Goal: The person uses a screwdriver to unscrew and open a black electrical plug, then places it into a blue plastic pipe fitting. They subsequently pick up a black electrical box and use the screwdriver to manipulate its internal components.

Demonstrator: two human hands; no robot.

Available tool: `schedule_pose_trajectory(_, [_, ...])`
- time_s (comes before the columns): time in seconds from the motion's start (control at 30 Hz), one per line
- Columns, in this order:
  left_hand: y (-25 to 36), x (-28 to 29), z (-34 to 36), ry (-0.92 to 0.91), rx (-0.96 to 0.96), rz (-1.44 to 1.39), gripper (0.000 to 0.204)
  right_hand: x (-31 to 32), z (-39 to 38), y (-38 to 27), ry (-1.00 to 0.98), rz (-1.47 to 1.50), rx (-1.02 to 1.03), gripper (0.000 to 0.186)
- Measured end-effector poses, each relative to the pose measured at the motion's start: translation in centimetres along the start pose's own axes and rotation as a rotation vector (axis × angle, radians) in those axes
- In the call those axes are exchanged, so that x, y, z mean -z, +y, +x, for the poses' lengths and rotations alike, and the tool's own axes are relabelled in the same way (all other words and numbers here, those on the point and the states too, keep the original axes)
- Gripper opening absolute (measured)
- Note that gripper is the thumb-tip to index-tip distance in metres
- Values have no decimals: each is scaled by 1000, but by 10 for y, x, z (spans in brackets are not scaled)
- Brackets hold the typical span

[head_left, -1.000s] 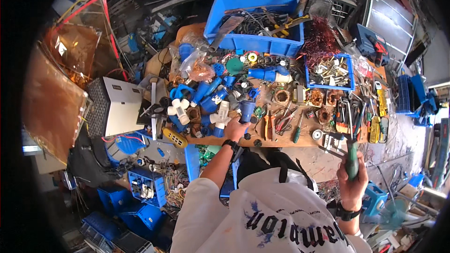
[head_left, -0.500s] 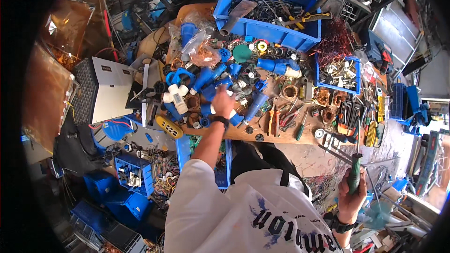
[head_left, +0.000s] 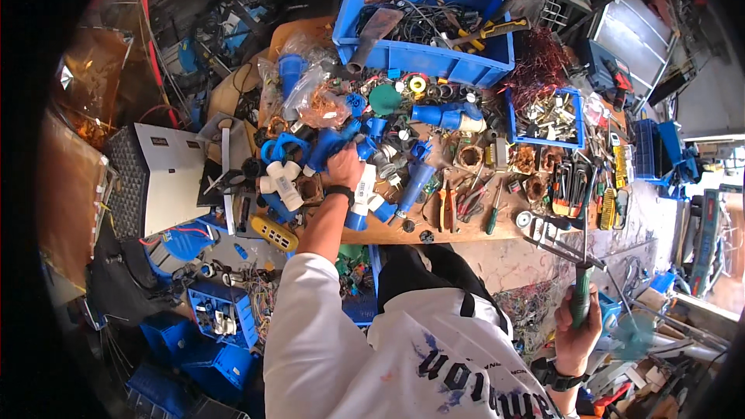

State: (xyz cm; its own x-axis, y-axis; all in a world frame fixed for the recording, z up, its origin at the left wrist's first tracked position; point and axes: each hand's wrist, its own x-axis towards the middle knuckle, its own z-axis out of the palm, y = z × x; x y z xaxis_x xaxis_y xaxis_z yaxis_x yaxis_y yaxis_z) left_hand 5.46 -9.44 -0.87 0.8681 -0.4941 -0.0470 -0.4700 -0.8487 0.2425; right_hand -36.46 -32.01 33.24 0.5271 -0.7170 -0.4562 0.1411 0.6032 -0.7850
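My left hand [head_left: 341, 169] reaches into a pile of plastic parts, fingers curled beside a blue fitting [head_left: 324, 144]; what they grip is partly hidden. A white tee fitting [head_left: 362, 190] lies under my wrist, and another white branched fitting [head_left: 283, 186] is to its left. A blue tubular part [head_left: 415, 186] lies to the right. My right hand [head_left: 580, 318] is closed round the green handle of a screwdriver [head_left: 579, 299], held below the bench's front edge with its shaft pointing up.
Along the wooden bench [head_left: 481, 229] are pliers [head_left: 446, 206], other hand tools, a large blue crate [head_left: 427, 62] of cables and a smaller blue tray [head_left: 547, 138] of metal pieces. A metal case [head_left: 171, 178] stands at left; blue bins [head_left: 209, 365] sit lower left.
My left hand has left the blue tubular part, which now lies on the bench, and moved leftward and up into the pile. My right hand, still round the screwdriver, has shifted slightly down.
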Motion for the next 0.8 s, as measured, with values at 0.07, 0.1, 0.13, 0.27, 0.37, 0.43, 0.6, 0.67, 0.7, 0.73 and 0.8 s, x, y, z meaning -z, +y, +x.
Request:
schedule_pose_trajectory(0.07, [16,31,-6,-16,60,-123,47,-2,-1,2,-19,25,9,25])
schedule_pose_trajectory(0.1, [19,41,-12,56,39,-191,51,-3,-2,1,-24,30,10,25])
schedule_pose_trajectory(0.13, [20,51,-18,129,21,-258,55,-6,-1,1,-32,33,9,25])
schedule_pose_trajectory(0.27, [39,111,-46,273,-95,-595,60,-5,6,-1,-84,59,-25,26])
schedule_pose_trajectory(0.37, [62,169,-72,307,-116,-668,56,-12,12,-3,-117,83,-49,25])
schedule_pose_trajectory(0.43, [71,186,-84,336,-149,-821,55,-12,16,-3,-167,98,-57,31])
schedule_pose_trajectory(0.6, [97,224,-115,232,31,-1308,29,-23,21,-7,-323,76,-58,42])
schedule_pose_trajectory(0.67, [115,249,-121,203,117,-1617,20,-17,27,-6,-432,24,-51,50])
schedule_pose_trajectory(0.7, [123,263,-124,209,165,-1675,20,-24,28,-9,-432,2,-84,47])
schedule_pose_trajectory(0.73, [127,268,-126,188,184,-1834,19,-29,29,-9,-455,-3,-94,45])
schedule_pose_trajectory(0.8, [144,288,-132,121,248,-2043,20,-34,33,-4,-501,-5,-102,39])
